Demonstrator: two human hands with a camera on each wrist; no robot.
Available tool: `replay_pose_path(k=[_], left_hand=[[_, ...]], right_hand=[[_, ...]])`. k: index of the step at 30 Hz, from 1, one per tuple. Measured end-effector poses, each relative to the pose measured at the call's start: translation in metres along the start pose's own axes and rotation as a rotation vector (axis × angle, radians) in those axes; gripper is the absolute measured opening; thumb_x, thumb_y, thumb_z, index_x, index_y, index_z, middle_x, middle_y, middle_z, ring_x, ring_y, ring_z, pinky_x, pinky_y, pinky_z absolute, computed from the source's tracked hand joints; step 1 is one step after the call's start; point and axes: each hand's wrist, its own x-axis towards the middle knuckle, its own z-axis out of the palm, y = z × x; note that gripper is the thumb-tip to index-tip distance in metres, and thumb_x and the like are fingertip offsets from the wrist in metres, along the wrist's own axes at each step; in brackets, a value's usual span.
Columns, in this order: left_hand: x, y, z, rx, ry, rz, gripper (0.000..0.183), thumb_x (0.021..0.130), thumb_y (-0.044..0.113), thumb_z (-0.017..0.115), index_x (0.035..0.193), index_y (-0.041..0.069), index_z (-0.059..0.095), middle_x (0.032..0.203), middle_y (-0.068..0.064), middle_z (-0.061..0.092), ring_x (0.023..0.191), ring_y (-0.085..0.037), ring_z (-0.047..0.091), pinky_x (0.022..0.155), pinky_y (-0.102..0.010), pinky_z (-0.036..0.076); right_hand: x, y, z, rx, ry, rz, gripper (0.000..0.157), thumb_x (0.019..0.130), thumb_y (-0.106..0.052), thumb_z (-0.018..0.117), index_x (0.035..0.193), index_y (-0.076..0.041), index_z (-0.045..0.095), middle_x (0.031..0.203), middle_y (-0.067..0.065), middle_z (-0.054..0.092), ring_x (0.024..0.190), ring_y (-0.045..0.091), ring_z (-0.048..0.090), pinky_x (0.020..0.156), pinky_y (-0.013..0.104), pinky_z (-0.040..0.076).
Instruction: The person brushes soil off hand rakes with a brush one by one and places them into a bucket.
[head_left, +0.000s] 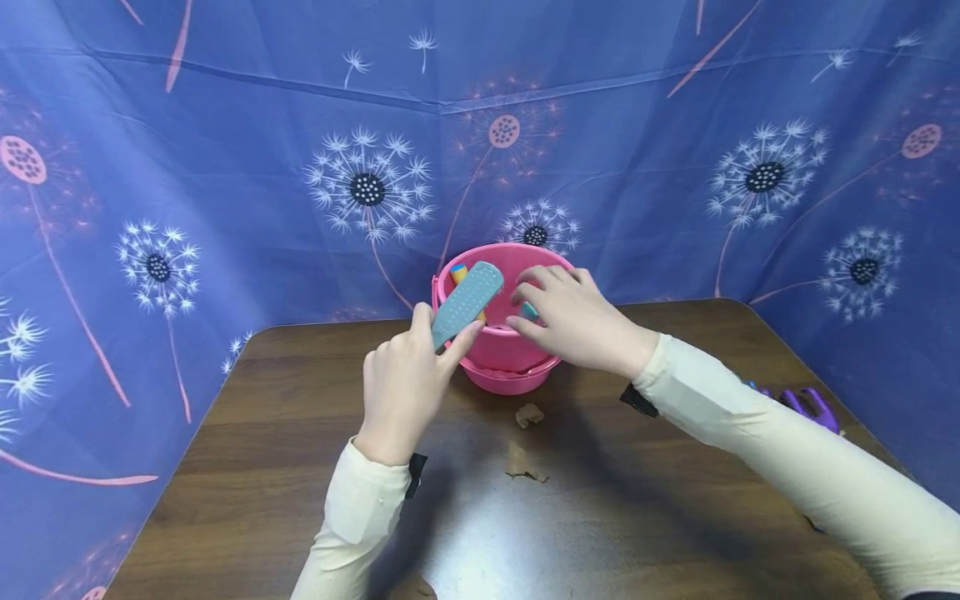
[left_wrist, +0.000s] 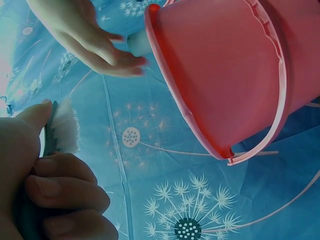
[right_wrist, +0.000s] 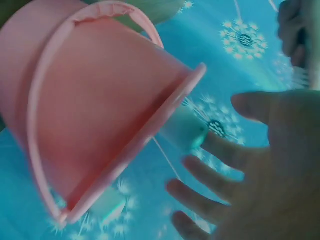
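Note:
My left hand (head_left: 405, 379) grips a scrub brush with a blue-grey back (head_left: 468, 304), its head slanting up in front of the bucket. Short white bristles (left_wrist: 66, 127) show beyond the thumb in the left wrist view. A pink bucket (head_left: 506, 354) stands upright near the table's far edge, its handle hanging down the front. Over the bucket's right rim is my right hand (head_left: 573, 321), fingers spread and slightly bent. Beside those fingertips a teal-ended cylinder (right_wrist: 187, 129) sticks out of the bucket. A yellow handle with a blue end (head_left: 459, 272) leans inside at the left.
Crumpled brown scraps (head_left: 529, 415) lie on the wooden table (head_left: 300, 417) in front of the bucket. A purple object (head_left: 813, 408) sits at the right edge, partly behind my right sleeve. Blue dandelion-print cloth (head_left: 262, 125) hangs close behind the table and along both sides.

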Motion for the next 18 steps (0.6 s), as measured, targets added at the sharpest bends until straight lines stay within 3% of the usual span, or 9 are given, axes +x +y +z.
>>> replay_pose_path(k=[5,8,12,15,18], left_hand=[[0.000,0.001,0.002,-0.007,0.002,0.018,0.053,0.093,0.059,0.065,0.086,0.008,0.051,0.051,-0.003,0.044,0.041,-0.021,0.043,0.043,-0.035,0.034],[0.000,0.002,0.004,-0.027,-0.011,0.025,0.051,0.093,0.056,0.067,0.083,0.009,0.050,0.052,-0.002,0.041,0.042,-0.021,0.042,0.044,-0.035,0.033],[0.000,0.003,0.006,-0.054,-0.044,0.020,0.050,0.093,0.055,0.067,0.082,0.009,0.049,0.054,-0.001,0.038,0.044,-0.020,0.041,0.045,-0.032,0.031],[0.000,0.004,0.006,-0.057,-0.068,0.008,0.050,0.095,0.056,0.064,0.082,0.009,0.050,0.054,-0.002,0.041,0.045,-0.021,0.044,0.046,-0.034,0.035],[0.000,0.005,0.007,-0.058,-0.096,-0.010,0.050,0.096,0.056,0.061,0.082,0.010,0.051,0.054,-0.003,0.044,0.046,-0.023,0.048,0.047,-0.038,0.039]], right_hand=[[-0.053,0.022,-0.006,0.046,0.207,0.047,0.029,0.097,-0.031,0.066,0.120,-0.011,0.066,0.137,0.009,0.058,0.131,0.032,0.051,0.103,0.057,0.034],[-0.087,0.044,-0.005,0.038,0.214,0.143,0.026,0.100,-0.030,0.062,0.116,-0.010,0.068,0.126,0.012,0.066,0.120,0.035,0.059,0.097,0.057,0.041],[-0.134,0.085,0.010,-0.017,0.081,0.302,0.033,0.104,-0.036,0.055,0.112,-0.007,0.068,0.111,0.016,0.072,0.104,0.039,0.067,0.086,0.058,0.049],[-0.169,0.121,0.029,-0.055,-0.018,0.413,0.037,0.104,-0.036,0.055,0.107,0.000,0.066,0.100,0.019,0.070,0.090,0.040,0.069,0.072,0.055,0.051],[-0.201,0.153,0.046,-0.052,-0.107,0.521,0.045,0.102,-0.033,0.058,0.110,0.011,0.060,0.099,0.028,0.065,0.087,0.047,0.066,0.064,0.056,0.050]])
